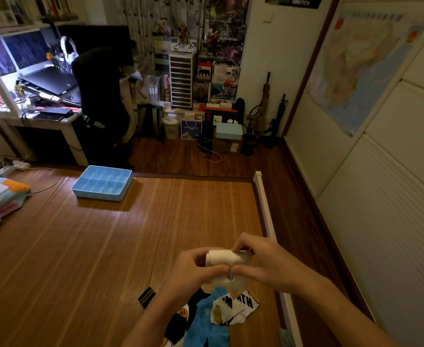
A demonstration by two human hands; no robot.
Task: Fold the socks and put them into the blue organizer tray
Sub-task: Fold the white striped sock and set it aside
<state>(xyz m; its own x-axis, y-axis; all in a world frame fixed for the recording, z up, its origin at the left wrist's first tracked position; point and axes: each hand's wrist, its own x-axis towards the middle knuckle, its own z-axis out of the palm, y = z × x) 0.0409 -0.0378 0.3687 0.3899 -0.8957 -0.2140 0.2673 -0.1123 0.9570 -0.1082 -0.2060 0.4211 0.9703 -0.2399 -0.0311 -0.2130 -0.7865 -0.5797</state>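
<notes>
Socks on a bamboo mat (106, 246): one white sock (222, 256), rolled into a short tube, is held just above the mat's near edge between two bare hands. Under the wrists lie three loose socks: a black sock (181, 319) with a yellow face, a blue sock (206, 314) and a lettered white sock (236, 309). A black yellow-striped cuff (146, 296) lies beside them; whether it belongs to a fourth sock cannot be told. One blue organizer tray (98, 195), split into two rows of compartments, sits well apart at the mat's far left edge. Folded bedding (0, 199) lies at the left, and a white rail (263, 204) runs along the right. Nothing lies between the hands and the tray. The left hand (196, 269) has a narrow grip, its fingers curled round the roll's left end. The right hand (263, 264) pinches the right end, thumb tips nearly meeting beneath.
</notes>
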